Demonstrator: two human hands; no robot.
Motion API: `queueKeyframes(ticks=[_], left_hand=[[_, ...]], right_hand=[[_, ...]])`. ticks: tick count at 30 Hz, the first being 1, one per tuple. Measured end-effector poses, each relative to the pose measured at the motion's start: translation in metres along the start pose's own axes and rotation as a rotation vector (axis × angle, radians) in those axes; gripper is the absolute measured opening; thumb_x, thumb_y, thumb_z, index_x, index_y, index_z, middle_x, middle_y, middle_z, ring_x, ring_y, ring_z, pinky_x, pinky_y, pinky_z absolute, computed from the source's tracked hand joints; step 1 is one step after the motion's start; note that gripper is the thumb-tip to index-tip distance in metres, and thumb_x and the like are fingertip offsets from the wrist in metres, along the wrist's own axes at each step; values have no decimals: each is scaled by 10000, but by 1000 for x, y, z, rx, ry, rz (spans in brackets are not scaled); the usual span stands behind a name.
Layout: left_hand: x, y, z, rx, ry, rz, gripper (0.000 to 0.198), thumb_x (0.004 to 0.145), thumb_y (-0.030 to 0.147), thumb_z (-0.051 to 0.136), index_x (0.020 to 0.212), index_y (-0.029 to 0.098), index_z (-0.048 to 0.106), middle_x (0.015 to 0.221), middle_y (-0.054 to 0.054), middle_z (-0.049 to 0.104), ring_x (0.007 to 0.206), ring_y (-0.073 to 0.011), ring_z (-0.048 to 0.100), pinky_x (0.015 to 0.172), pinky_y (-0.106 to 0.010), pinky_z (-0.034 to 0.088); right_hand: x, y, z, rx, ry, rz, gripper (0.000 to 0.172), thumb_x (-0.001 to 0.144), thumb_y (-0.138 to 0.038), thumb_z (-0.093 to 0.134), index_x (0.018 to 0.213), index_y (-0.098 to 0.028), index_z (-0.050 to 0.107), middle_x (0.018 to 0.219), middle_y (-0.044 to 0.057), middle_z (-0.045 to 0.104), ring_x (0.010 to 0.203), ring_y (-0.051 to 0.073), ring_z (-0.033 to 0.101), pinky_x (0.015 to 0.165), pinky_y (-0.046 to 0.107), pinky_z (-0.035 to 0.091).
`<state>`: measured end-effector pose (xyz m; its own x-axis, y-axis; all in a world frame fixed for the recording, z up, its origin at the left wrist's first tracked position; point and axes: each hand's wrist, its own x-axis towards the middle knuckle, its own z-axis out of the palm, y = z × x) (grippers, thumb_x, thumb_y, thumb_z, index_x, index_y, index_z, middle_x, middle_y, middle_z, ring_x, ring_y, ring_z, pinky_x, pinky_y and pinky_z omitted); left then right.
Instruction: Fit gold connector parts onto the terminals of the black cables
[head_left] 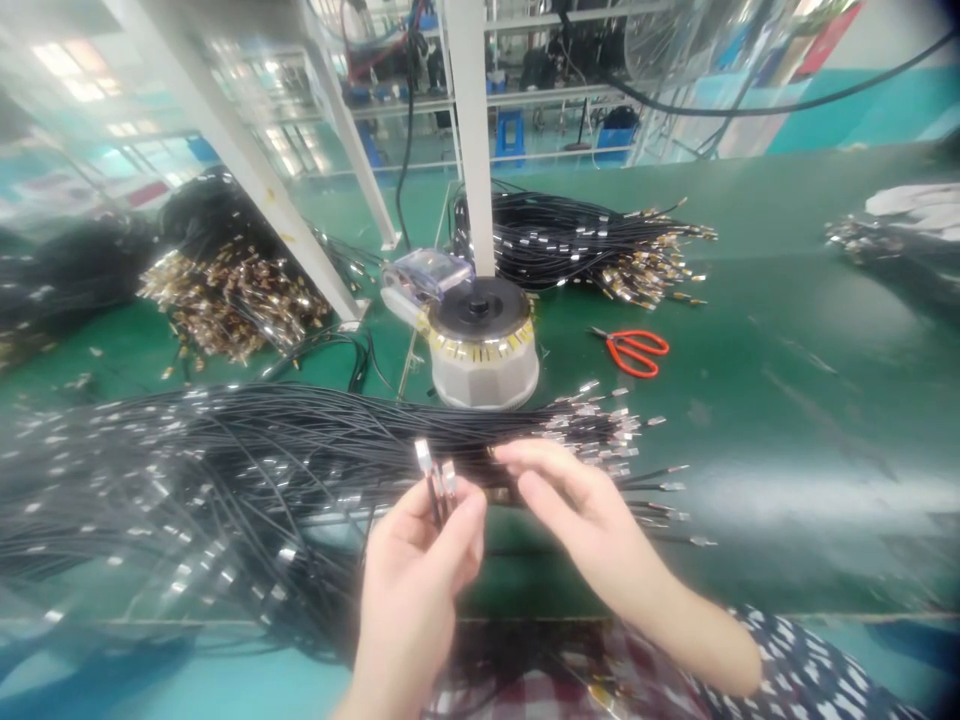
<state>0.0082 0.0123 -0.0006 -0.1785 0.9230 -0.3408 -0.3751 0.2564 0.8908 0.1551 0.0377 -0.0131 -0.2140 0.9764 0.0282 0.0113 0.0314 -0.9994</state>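
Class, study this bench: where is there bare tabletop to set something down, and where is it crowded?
The widest bare patch of green tabletop lies right of the orange-handled scissors; a smaller one sits between the scissors and the round device. Crowded: the left side, under black cables, and the strip between device and left hand.

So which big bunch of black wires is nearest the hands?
The long silver-tipped bunch up front; the bunch behind the round device and the gold-tipped heap at left lie farther back.

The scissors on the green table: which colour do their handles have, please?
The scissors' handles are orange-red, shown best in the head view.
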Motion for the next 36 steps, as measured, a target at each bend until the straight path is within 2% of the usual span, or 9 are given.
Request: queueKeyframes(ticks=[3, 6, 9, 11, 15, 20, 25, 31, 36], left_hand=[[0, 1, 0, 3, -8, -13, 219, 716, 293, 809, 729, 151, 643, 497, 72, 456, 403, -10, 304, 406, -140, 228], [0, 0, 1, 12, -34, -23, 212, 721, 291, 805, 769, 150, 654, 510, 69, 476, 400, -7, 297, 404, -142, 219], [-1, -1, 1, 1, -72, -25, 220, 745, 296, 779, 861, 158, 652, 531, 60, 503, 402, -15, 310, 406, -152, 213], [-1, -1, 0, -24, -83, -16, 201, 782, 288, 740, 903, 176, 625, 538, 54, 525, 406, -27, 339, 418, -160, 229], [-1, 0, 0, -24, -107, 15, 126, 843, 257, 667, 907, 196, 577, 542, 32, 588, 389, -37, 369, 412, -166, 230], [-1, -1, -1, 19, -139, 30, 109, 843, 244, 661, 897, 157, 623, 625, -16, 655, 361, -31, 405, 385, -169, 228], [0, -1, -1, -30, -73, 26, 130, 798, 229, 710, 863, 170, 614, 596, 44, 581, 348, -20, 384, 364, -160, 206], [3, -1, -1, -46, -28, 17, 137, 782, 202, 713, 777, 165, 582, 616, 59, 546, 362, -20, 382, 386, -181, 217], [4, -2, -3, -47, -53, 6, 116, 797, 203, 707, 771, 149, 608, 612, 53, 528, 392, -25, 383, 413, -193, 220]], right_hand=[[3, -5, 1, -40, -8, -50, 208, 842, -293, 668, 1038, -241, 715, 1167, 65, 654, 1112, 218, 593, 981, 368, 452], [8, -9, 2, -79, 3, -99, 40, 788, -244, 721, 812, -212, 726, 1019, 62, 684, 997, 210, 634, 921, 352, 475], [11, -10, 0, -95, 53, -127, 124, 810, -196, 684, 686, -194, 676, 867, 44, 685, 863, 182, 641, 838, 330, 485], [13, -9, -2, -49, 62, -118, 119, 812, -193, 676, 693, -188, 669, 843, 38, 679, 844, 176, 632, 821, 326, 477], [14, -7, -2, 99, 0, -22, 122, 791, -240, 696, 683, -186, 677, 842, 41, 669, 851, 189, 615, 800, 343, 461], [16, -5, 4, 211, -26, 58, 110, 754, -257, 714, 675, -187, 690, 845, 43, 645, 843, 199, 602, 799, 369, 449], [17, -4, 7, 229, -29, 72, 103, 739, -250, 724, 662, -189, 694, 822, 34, 636, 831, 191, 588, 794, 359, 438], [16, -2, 9, 240, -33, 93, 107, 747, -261, 725, 672, -188, 703, 806, 26, 627, 806, 176, 581, 758, 328, 439], [16, 0, 10, 256, -23, 89, 102, 750, -257, 729, 680, -187, 704, 806, 19, 628, 803, 165, 582, 770, 319, 440]])
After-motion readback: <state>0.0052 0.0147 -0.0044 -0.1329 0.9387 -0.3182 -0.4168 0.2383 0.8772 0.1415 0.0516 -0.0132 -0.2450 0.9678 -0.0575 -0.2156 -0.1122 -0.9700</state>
